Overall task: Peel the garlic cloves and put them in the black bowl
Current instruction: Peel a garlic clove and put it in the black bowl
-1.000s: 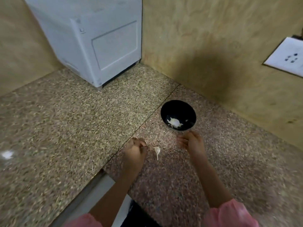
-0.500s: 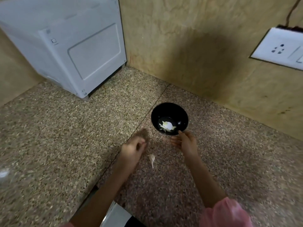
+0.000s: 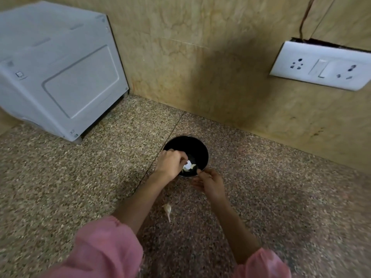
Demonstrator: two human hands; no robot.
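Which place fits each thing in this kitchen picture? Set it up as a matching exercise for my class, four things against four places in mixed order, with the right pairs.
Things:
1. black bowl
2. garlic clove
3. socket plate
4. white appliance

Places:
a. on the wall, upper right
b. on the counter between the two forearms
c. in the far left corner of the counter
d. on the counter in front of both hands

Pairs: 1-d, 2-b, 3-a, 4-c
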